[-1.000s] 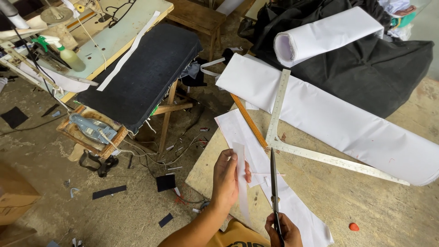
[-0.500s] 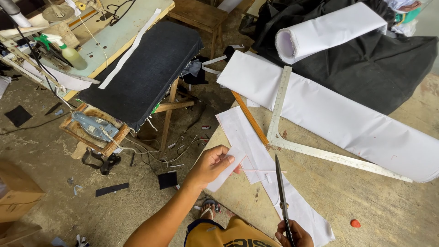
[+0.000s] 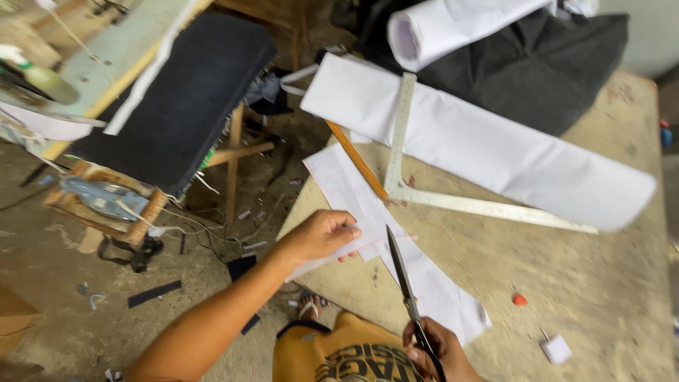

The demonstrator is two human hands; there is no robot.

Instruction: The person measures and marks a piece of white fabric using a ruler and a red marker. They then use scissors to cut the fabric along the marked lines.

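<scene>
Workshop with a dusty concrete floor (image 3: 106,311) littered with dark scraps; a worn, pale desk (image 3: 566,283) fills the right half of the view.

On the desk, near the left edge, lies a white paper piece (image 3: 424,283). The left hand (image 3: 322,237) pinches the left edge of this paper, thumb above and fingers curled under, lifting a narrow strip. The right hand (image 3: 435,350) is clenched around the handles of the scissors (image 3: 403,272); the handles are mostly hidden by the hand and cut off at the bottom edge. The dark blades point away from the person and appear closed, lying over the paper just right of the left hand.

Farther off, a metal square (image 3: 424,191) rests with one arm on a long white sheet (image 3: 495,152). An orange ruler (image 3: 357,161) lies beside it, touching the paper. A paper roll (image 3: 453,25) sits on black cloth (image 3: 544,67) at the far side; its right end is cut off.

A small orange object (image 3: 520,299) and a white block (image 3: 556,349) lie near right; their kind cannot be determined.

Left of the desk stands a black padded board (image 3: 184,99) on wooden legs. Items beyond it are blurred.
</scene>
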